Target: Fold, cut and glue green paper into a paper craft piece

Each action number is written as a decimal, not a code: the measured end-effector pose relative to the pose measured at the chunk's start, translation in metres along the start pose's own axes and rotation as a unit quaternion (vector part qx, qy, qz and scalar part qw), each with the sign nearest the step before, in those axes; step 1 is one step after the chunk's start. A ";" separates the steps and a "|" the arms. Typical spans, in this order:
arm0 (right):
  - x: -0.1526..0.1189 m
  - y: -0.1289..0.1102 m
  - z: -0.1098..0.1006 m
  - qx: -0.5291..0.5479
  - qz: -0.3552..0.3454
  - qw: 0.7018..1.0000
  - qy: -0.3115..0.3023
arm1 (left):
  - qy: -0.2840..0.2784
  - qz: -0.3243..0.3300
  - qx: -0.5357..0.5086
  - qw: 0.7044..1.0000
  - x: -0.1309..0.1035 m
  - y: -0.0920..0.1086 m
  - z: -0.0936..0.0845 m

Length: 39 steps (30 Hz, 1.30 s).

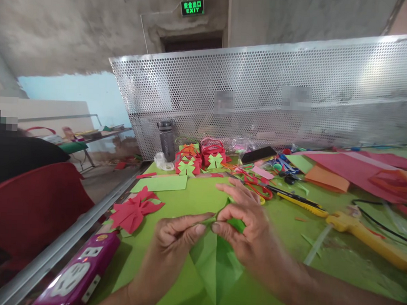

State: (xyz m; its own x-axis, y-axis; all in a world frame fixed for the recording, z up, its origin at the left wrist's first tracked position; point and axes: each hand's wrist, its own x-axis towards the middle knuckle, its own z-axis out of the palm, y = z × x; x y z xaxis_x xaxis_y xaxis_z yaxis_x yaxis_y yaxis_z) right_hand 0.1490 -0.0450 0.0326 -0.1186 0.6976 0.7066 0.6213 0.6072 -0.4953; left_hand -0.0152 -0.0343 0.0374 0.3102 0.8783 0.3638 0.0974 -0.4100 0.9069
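A folded green paper point(215, 265) hangs point-down between my hands above the green tabletop. My left hand point(177, 243) pinches its upper edge between thumb and index finger. On the other side of that edge, my right hand point(246, 222) pinches the paper with thumb and index finger, its other fingers raised. The fingertips of both hands nearly meet. Left of my hands lies a red paper flower point(136, 210) with green pieces beneath it. Beyond it rests a light green paper strip point(160, 183).
A purple power strip point(80, 270) lies at the left edge. At right are a yellow glue gun point(368, 234), a yellow cutter point(302, 205) and red-handled scissors point(260, 190). Small red bags point(213, 157) and a bottle point(166, 141) stand behind. A person sits at far left.
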 end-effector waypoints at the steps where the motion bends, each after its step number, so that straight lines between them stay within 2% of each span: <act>1: 0.000 0.000 0.000 -0.001 -0.001 1.000 0.003 | 0.000 0.002 0.005 1.000 0.000 0.000 0.000; 9: 0.002 -0.002 -0.003 -0.009 0.001 1.000 0.002 | 0.007 0.008 0.024 1.000 0.000 -0.001 0.000; 21: 0.003 -0.005 -0.002 -0.022 0.026 0.999 -0.018 | -0.008 -0.019 0.071 0.997 0.000 0.001 0.000; 25: 0.004 -0.004 -0.003 -0.027 0.039 0.999 0.002 | -0.017 -0.032 0.070 0.997 0.002 0.002 0.000; 31: 0.006 -0.001 -0.005 -0.068 -0.019 0.997 -0.026 | -0.014 -0.036 0.048 0.998 0.003 0.006 0.002; 39: 0.005 -0.003 -0.004 -0.088 -0.030 0.995 -0.042 | -0.004 -0.054 0.084 0.995 0.001 0.007 0.004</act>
State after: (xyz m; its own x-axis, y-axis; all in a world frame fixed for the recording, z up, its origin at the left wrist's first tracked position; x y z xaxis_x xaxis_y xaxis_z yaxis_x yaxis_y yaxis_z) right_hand 0.1499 -0.0454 0.0396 -0.2194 0.6965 0.6832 0.7368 0.5773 -0.3520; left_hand -0.0103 -0.0378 0.0434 0.2964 0.9176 0.2649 0.2869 -0.3501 0.8917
